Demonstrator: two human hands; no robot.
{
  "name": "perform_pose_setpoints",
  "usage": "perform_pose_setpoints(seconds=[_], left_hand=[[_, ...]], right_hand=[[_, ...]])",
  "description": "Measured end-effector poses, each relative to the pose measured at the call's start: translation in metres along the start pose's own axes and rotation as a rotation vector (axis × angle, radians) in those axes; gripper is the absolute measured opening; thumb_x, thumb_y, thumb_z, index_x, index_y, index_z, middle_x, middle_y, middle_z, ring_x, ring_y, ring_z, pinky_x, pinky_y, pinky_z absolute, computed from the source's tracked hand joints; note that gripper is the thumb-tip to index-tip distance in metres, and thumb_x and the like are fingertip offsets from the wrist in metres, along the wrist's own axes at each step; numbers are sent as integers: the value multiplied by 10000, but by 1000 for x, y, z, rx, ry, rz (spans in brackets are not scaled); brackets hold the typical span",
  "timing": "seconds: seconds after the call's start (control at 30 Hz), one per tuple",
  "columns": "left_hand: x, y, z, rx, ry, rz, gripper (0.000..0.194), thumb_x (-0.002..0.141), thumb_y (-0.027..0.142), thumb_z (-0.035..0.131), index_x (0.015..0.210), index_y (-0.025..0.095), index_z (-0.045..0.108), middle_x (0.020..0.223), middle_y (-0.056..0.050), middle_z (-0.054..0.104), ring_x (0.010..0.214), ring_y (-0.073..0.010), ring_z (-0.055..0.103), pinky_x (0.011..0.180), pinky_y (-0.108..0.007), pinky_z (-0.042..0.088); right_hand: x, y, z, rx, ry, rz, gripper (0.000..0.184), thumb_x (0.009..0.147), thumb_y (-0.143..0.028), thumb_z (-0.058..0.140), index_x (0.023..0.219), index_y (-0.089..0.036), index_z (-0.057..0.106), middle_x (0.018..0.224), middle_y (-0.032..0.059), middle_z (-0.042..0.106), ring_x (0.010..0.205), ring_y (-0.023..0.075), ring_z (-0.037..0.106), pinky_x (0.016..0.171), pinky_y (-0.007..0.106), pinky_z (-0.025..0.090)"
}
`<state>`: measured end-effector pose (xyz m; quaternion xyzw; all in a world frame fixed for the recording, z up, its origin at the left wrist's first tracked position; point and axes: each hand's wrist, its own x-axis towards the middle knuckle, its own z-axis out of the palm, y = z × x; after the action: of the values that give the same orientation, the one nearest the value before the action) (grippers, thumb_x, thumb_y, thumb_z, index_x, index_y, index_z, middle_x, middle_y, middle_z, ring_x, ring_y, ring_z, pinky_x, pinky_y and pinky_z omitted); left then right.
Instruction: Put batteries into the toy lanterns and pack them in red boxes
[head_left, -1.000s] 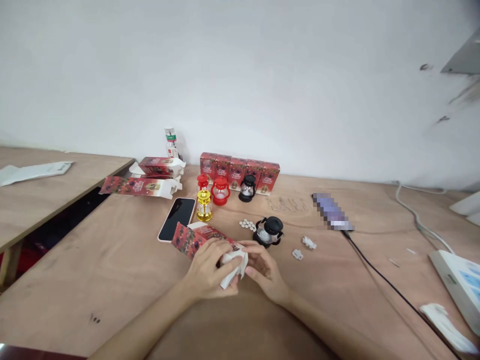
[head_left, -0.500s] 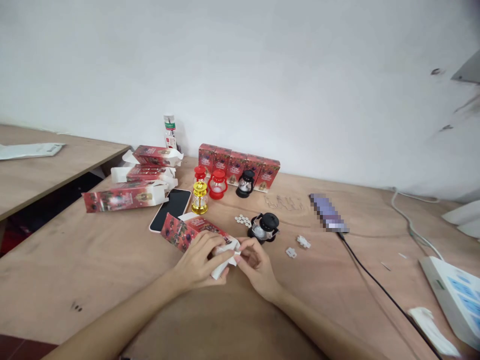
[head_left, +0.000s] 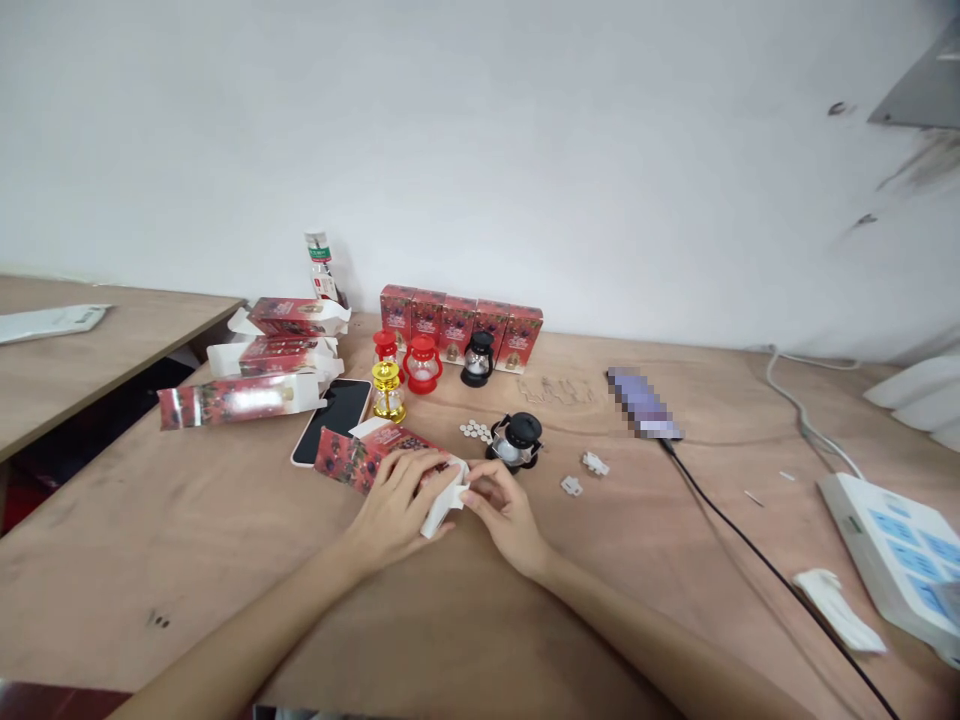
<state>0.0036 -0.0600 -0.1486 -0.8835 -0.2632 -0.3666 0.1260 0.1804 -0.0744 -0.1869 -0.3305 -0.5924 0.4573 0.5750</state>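
Observation:
A red printed cardboard box (head_left: 349,460) lies tilted in front of me, its white flaps at the right end. My left hand (head_left: 401,505) is wrapped over the box near that end. At the white end flap, my right hand (head_left: 506,510) pinches the edge between thumb and fingers. Just beyond my right hand stands a small black lantern (head_left: 517,440). Several white round discs (head_left: 475,430) lie beside it, and two small white plastic parts (head_left: 572,486) sit to its right. What is inside the box is hidden.
Behind are red lanterns (head_left: 423,365), a gold lantern (head_left: 388,392), another black lantern (head_left: 478,360) and a row of closed red boxes (head_left: 457,328). Opened boxes (head_left: 240,400) and a phone (head_left: 330,425) lie left. At right are a cabled phone (head_left: 641,402) and a power strip (head_left: 892,560).
The whole view has shifted slightly, so things on the table appear further left. The right-hand fingers have drawn the box's end flap inward, and the opening looks more covered.

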Motion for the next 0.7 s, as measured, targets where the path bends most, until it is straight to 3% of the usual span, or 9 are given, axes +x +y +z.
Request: perform_pose_setpoints(seconds=[0.3,0.47,0.57,0.7], left_hand=[[-4,-3,-1,-69,69,80,264,900,246,553,1127,122,501,1023,-124,678,1009,-213,610,874,-366,404],[-4,4,2,-76,112,61,234,897,253,560,1091,127,524,996,-122,689,1000,-213,626,873,-369,415],[-4,8,2,-90,128,75,261,886,268,577,1099,129,519,988,-121,696,1003,-211,633,878,-368,425],[-5,9,-1,-76,158,154,256,891,300,576,1089,150,513,966,-103,708,995,-202,640,890,-362,433]], right_hand=[[2,0,-3,-49,-95,-75,163,830,-390,642,826,-233,597,980,34,593,936,150,617,774,265,526],[-3,0,-2,-121,-53,-72,172,804,-401,671,820,-234,633,1004,41,565,928,155,601,780,273,512],[-4,-1,-1,-7,-48,-18,266,758,-400,721,964,-281,601,1113,34,561,947,154,606,798,283,515],[-4,-6,-2,57,-209,42,537,738,-444,729,1211,-330,501,1241,50,553,1071,183,591,855,307,517]])
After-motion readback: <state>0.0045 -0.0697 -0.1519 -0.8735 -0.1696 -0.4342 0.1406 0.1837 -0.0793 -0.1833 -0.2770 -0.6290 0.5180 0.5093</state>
